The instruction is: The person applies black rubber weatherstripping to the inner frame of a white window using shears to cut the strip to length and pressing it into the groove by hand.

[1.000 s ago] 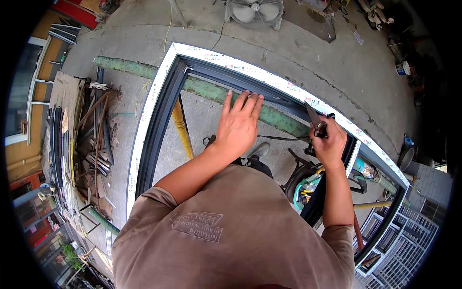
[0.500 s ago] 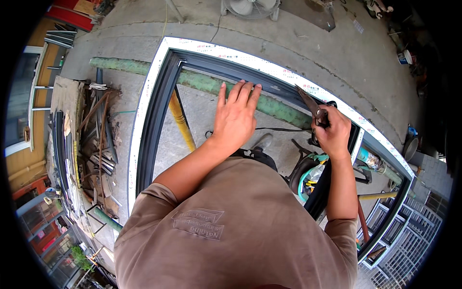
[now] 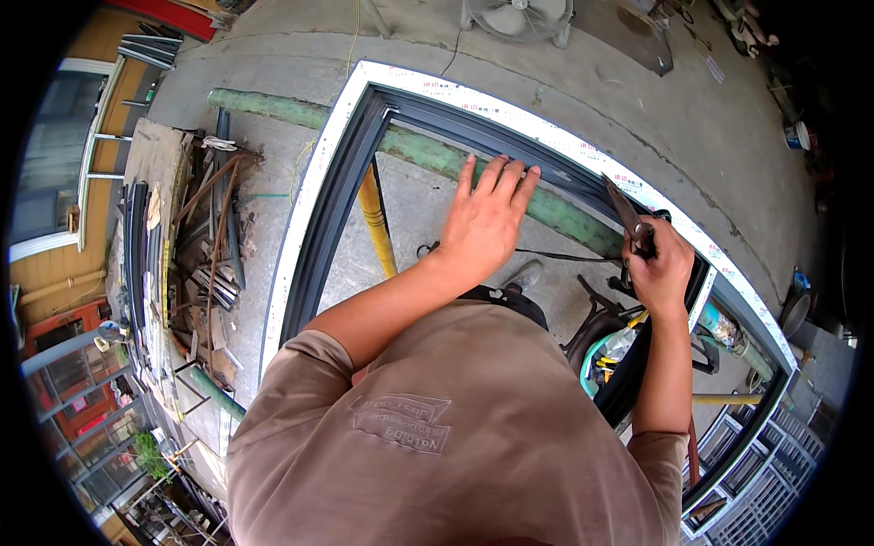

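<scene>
A large window frame (image 3: pixel 309 205) of dark grey profile, faced with printed white protective film, lies around and in front of me. On the inner edge of its far side rest the fingertips of my left hand (image 3: pixel 482 223), the fingers stretched out and holding nothing. My right hand (image 3: pixel 663 268) is closed round the handles of dark, rusty-looking metal shears (image 3: pixel 625 202). Their pointed blades reach up and left over the far side of the frame, with the tip at the white film. My palm and fingers partly hide the handles.
A green pipe (image 3: pixel 423 150) runs beneath the frame, with a yellow leg (image 3: pixel 375 218) below. A teal-rimmed tub of tools (image 3: pixel 590 366) stands under my right forearm. Scrap profiles (image 3: pixel 218 209) lie left; a fan (image 3: pixel 519 18) stands beyond.
The whole scene has shifted rightward in the picture as the view turned. Both hands and the shears keep almost the same places on the frame.
</scene>
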Demonstrator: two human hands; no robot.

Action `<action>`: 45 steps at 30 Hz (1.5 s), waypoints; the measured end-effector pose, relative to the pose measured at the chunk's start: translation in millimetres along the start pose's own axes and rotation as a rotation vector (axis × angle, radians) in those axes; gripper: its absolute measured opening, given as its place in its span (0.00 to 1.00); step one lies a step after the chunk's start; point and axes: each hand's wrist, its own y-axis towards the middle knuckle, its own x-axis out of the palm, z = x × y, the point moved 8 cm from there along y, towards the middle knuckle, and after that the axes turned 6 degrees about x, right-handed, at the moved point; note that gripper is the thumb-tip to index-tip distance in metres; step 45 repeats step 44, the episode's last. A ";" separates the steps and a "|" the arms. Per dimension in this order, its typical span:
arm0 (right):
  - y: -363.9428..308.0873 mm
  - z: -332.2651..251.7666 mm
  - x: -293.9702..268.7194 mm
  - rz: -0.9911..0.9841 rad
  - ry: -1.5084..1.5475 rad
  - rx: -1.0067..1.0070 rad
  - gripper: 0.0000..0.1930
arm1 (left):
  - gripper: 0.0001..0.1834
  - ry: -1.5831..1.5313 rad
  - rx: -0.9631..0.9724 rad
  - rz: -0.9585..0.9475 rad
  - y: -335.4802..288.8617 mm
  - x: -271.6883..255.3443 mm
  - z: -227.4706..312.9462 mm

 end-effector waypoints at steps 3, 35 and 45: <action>-0.6 -1.2 -1.6 0.016 0.005 -0.024 0.19 | 0.43 -0.040 0.007 -0.001 1.9 -1.1 4.5; -2.4 -12.5 1.5 -0.034 0.017 -0.039 0.13 | 0.35 0.212 -0.387 0.070 -18.6 -37.3 -123.8; -3.2 -4.2 8.4 -0.069 0.033 -0.017 0.19 | 0.32 0.089 -0.289 0.082 -13.4 -39.4 -99.1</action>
